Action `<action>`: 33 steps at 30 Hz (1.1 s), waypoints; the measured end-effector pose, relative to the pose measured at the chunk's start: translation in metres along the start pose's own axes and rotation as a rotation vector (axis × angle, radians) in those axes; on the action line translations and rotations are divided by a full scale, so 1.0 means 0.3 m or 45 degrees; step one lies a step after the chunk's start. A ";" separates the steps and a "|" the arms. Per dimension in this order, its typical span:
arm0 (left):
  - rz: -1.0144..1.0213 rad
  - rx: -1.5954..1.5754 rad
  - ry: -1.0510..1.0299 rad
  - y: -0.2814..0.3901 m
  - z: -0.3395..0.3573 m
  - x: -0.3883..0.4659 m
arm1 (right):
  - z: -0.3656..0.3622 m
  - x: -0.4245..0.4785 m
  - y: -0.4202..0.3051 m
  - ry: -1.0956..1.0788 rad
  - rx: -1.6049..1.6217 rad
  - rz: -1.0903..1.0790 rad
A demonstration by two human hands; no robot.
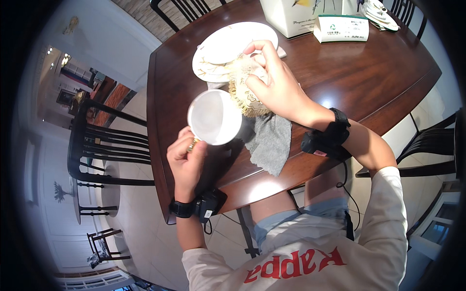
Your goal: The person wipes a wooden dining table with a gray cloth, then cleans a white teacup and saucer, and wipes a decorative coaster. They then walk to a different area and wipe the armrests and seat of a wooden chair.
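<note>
My left hand (185, 152) holds a white cup (214, 117) by its gold handle (193, 144), with the round opening tilted up toward me. My right hand (278, 85) has its fingers on a cream and gold lace doily (251, 102), which it seems to grip; the fingers hide part of it. The doily overlaps the near edge of a stack of white plates (233, 42) with gold branch patterns. Below my right hand a grey cloth (271, 145) lies crumpled on the dark wooden table (327, 69).
A white printed box (300, 18) stands at the far side, beside a folded card sign (342, 30) bearing writing. Stacked white dishes (378, 14) are at the far right. Dark wooden chairs (113, 145) surround the table. A black device (324, 140) is strapped to each wrist.
</note>
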State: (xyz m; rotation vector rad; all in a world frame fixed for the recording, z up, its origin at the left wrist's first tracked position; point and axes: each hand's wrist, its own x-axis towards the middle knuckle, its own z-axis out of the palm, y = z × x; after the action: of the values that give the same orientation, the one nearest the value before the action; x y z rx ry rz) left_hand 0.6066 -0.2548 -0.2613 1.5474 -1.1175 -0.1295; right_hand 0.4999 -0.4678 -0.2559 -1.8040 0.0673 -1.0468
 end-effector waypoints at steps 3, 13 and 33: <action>0.102 -0.030 -0.190 -0.014 0.022 0.010 | -0.010 0.006 -0.003 0.182 -0.216 -0.269; 0.085 0.084 -0.231 -0.053 0.103 -0.025 | 0.022 -0.039 -0.038 -0.114 -0.329 -0.732; 0.201 0.155 -0.005 -0.036 0.076 -0.018 | 0.040 -0.046 -0.001 -0.340 -0.415 -0.639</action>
State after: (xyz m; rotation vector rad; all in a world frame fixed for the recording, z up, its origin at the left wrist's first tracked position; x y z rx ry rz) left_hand 0.5955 -0.2685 -0.2803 1.5592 -1.2655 0.0431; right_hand 0.4993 -0.4524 -0.2656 -2.3141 -0.4193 -1.1734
